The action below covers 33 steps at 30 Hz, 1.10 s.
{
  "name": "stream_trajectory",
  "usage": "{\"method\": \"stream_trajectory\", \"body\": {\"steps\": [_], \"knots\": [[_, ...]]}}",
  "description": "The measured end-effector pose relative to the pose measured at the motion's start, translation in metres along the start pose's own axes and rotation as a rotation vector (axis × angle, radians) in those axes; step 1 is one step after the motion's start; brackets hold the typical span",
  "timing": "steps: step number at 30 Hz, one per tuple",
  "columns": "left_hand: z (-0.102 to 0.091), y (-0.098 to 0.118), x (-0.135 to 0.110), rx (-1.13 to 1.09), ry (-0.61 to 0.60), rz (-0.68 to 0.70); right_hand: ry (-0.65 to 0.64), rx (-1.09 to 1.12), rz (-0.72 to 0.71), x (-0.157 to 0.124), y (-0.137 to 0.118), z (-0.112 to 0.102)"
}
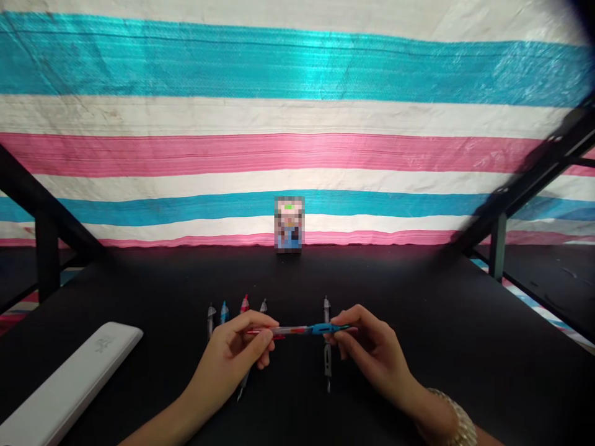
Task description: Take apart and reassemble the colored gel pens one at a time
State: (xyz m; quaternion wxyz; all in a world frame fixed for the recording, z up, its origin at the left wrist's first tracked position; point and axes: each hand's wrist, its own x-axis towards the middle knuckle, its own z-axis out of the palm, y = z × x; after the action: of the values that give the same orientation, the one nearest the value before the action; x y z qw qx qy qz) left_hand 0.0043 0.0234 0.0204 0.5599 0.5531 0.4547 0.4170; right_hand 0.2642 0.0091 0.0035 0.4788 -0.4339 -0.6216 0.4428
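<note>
Between both hands a pen [297, 330] lies level above the black table, with a clear barrel, red parts at its left end and a blue grip on the right. My left hand [237, 347] pinches the red end, while the thumb and fingers of my right hand [372, 347] close on the blue grip end. Under the right fingertips a grey-gripped pen [328, 365] rests upright in view on the table. Behind my left hand lie several pens, among them a blue-topped pen [224, 311] and a red-topped pen [245, 303], partly covered by the hand.
A long white box-like case [74, 384] lies at the left of the black table [186, 272]. At the back edge stands a small blurred picture card [289, 226]. Black metal bars [534, 167] flank the table, before a striped tarp [232, 155].
</note>
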Motion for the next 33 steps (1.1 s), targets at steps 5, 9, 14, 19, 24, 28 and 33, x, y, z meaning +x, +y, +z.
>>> {"method": "stream_trajectory", "body": {"steps": [5,9,14,19,24,28,33], "knots": [[0.000,-0.002,0.000,0.010,0.015,0.006,-0.044,-0.320,-0.134,0.004,-0.003,-0.004],[-0.001,-0.001,0.001,0.008,0.034,-0.007,-0.099,-0.365,-0.215,0.006,-0.006,-0.004],[-0.001,0.003,0.003,-0.003,0.059,-0.025,0.011,-0.375,-0.249,0.000,0.005,-0.001],[-0.002,-0.001,0.003,-0.018,0.043,-0.032,-0.002,-0.473,-0.237,0.001,0.004,-0.005],[-0.002,-0.004,0.003,-0.033,0.037,-0.014,-0.036,-0.495,-0.305,0.005,0.001,-0.003],[-0.001,0.000,0.003,-0.017,0.053,-0.036,0.043,-0.490,-0.328,0.005,0.006,-0.001],[-0.002,0.002,0.003,-0.012,0.050,-0.039,-0.057,-0.525,-0.331,0.005,0.002,-0.005]]}}
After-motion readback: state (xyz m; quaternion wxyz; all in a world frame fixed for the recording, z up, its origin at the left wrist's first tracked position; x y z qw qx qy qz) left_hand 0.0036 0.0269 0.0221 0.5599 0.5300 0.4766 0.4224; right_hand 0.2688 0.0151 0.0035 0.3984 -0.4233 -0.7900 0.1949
